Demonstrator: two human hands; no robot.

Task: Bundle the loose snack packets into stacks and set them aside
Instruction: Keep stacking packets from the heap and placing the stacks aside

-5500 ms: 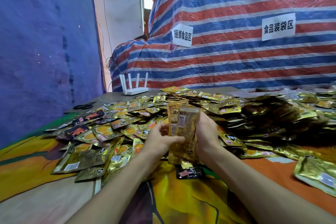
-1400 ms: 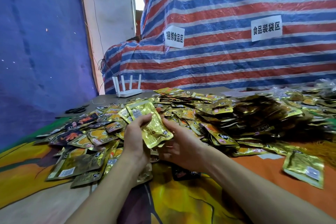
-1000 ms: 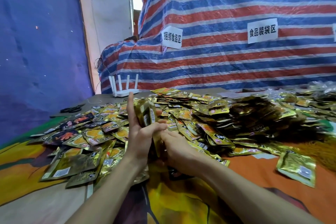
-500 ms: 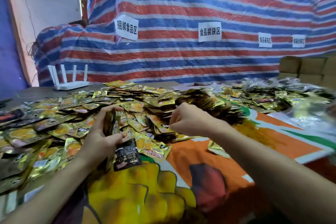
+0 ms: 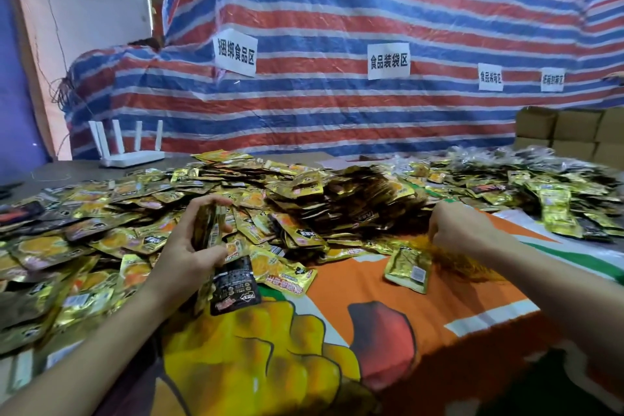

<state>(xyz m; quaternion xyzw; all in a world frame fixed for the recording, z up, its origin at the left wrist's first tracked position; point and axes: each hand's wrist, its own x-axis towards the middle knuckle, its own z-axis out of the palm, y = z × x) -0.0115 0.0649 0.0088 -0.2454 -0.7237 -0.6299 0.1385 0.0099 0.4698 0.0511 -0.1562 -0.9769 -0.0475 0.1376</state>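
My left hand grips a stack of gold snack packets, held on edge above the table. My right hand is out to the right, its fingers curled down into a heap of orange rubber bands. A wide pile of loose gold and black packets covers the table behind both hands. One black packet lies just under my left hand. A single gold packet lies next to the rubber bands.
The table wears an orange and yellow printed cloth. A white router stands at the back left. A striped tarp with paper labels rises behind, and cardboard boxes sit far right. More packets spread at right.
My right hand let go of the stack and moved right to the rubber bands. My left hand now holds the stack alone. The view turned to the right.
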